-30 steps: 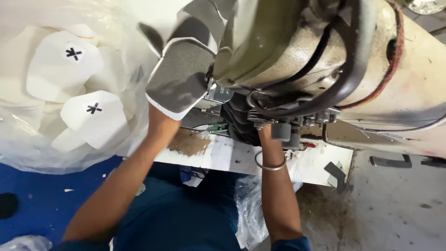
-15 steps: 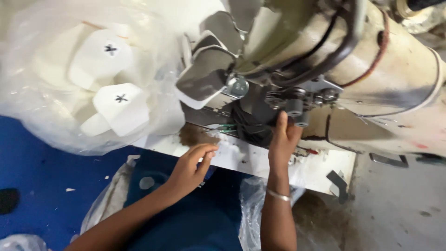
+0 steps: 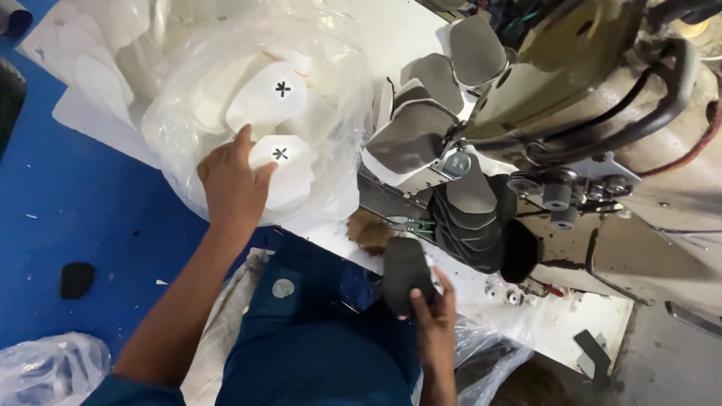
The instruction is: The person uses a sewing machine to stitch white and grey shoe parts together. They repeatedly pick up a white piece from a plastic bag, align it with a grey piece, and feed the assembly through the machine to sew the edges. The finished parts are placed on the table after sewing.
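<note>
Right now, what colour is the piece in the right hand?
Dark grey. The piece held by the right hand shows best in the head view.

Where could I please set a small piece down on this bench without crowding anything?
The white tabletop lies bare right of the right hand, before the machine. The blue floor is bare left of the left hand. It is crowded around the bag and dark stack.

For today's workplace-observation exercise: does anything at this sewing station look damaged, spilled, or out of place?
Yes. A brown worn patch mars the white table edge beside the machine. A dark scrap lies loose on the blue floor. The left hand rests on the clear bag of white pieces; the right hand holds a grey piece.
</note>
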